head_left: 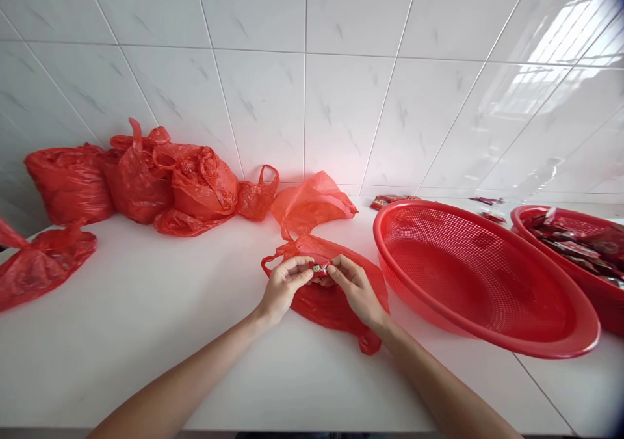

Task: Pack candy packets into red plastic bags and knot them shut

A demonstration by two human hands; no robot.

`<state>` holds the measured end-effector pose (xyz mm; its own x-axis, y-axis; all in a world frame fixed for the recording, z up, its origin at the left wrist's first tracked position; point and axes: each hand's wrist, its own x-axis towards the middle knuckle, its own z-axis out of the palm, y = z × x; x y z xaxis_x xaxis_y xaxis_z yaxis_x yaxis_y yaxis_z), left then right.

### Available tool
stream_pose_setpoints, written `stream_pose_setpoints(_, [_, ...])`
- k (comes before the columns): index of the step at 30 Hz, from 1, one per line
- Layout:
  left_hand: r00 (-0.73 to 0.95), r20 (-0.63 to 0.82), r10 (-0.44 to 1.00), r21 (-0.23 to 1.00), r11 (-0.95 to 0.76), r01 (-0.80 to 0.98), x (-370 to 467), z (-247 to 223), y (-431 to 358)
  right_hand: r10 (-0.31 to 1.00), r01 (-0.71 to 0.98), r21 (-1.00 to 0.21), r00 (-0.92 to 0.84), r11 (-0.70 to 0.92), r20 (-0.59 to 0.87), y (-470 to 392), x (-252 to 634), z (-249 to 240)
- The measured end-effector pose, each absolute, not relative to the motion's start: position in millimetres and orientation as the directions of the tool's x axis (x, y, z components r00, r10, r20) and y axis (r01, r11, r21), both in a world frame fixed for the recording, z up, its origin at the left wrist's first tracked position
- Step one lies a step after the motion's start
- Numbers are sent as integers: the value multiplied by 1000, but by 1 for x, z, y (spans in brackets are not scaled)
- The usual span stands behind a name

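Note:
Between both hands is a small red wrapped candy (320,269) with a printed picture on it. My left hand (286,284) pinches its left end, and my right hand (355,288) pinches the right end. Both hands are over an opened red plastic bag (312,309) lying on the white counter. A few small pieces show inside the bag's mouth, just under the candy, too covered to make out. Right of my right hand stands a large red plastic basket (439,276) with holes in its walls.
Several filled red bags (205,182) line the tiled wall at the left. A tied red bag (46,263) lies at the far left. Another thin red bag (314,208) rests behind my hands. At the far right, a second red basket (521,221) holds many small packets (580,247).

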<state>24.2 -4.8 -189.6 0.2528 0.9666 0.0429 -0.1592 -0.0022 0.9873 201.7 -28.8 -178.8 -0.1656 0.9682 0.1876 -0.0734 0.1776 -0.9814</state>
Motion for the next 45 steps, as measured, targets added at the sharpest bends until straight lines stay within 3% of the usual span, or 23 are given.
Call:
stream_pose_setpoints(11, [362, 58, 930, 996, -27, -88, 24, -183, -8, 960, -160, -980, -231, 122, 157, -29, 206, -179])
stream_pose_setpoints(20, [363, 81, 928, 996, -63, -62, 23, -187, -7, 958, 36, -968, -154, 249, 241, -29, 203, -180])
stream_pose_setpoints(27, [385, 107, 917, 994, -105, -25, 23, -186, -5, 965, 43, -975, -157, 220, 210, -30, 202, -181])
stream_pose_setpoints(45, [321, 40, 946, 997, -19, -69, 23, -191, -6, 974, 60, -976, -98, 210, 204, -29, 205, -183])
